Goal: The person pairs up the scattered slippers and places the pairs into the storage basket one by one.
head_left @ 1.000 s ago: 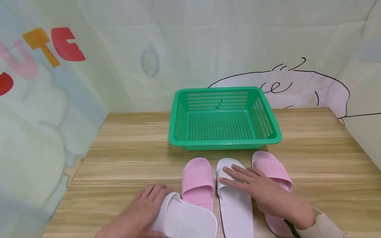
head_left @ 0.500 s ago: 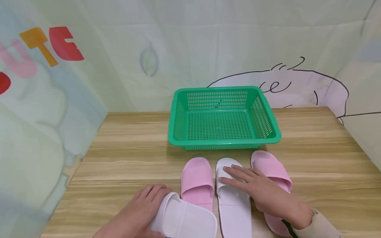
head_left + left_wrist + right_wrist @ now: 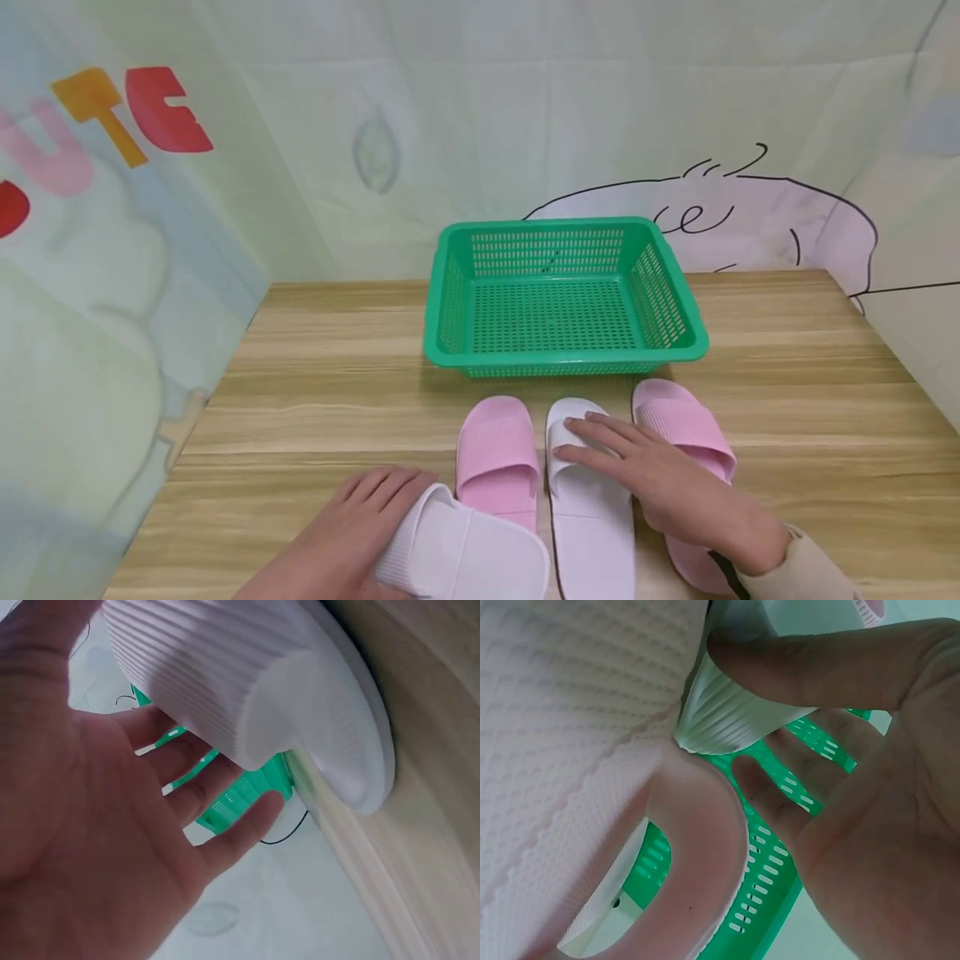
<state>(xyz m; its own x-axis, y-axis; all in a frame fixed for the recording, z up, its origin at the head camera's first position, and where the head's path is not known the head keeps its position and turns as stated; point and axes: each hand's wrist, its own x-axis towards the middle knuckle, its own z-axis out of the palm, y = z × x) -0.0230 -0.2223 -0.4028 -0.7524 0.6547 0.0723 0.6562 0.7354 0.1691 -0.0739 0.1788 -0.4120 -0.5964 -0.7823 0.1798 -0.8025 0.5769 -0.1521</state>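
My left hand (image 3: 356, 529) grips a white slipper (image 3: 476, 558) at its ribbed strap, thumb on one side and fingers on the other in the left wrist view. This slipper is turned crosswise and overlaps the heel part of a pink slipper (image 3: 498, 454). My right hand (image 3: 660, 479) rests over the strap of a second white slipper (image 3: 592, 542), its fingers lightly spread. The right wrist view has the thumb against that ribbed strap (image 3: 735, 712). Under the right hand and wrist lies another pink slipper (image 3: 686, 425), partly hidden and slanted.
Behind the slippers stands a green plastic basket (image 3: 566, 360) with slotted walls and nothing in it. The wood-grain table (image 3: 337, 375) meets a printed cloth backdrop (image 3: 480, 133) at the back and sides.
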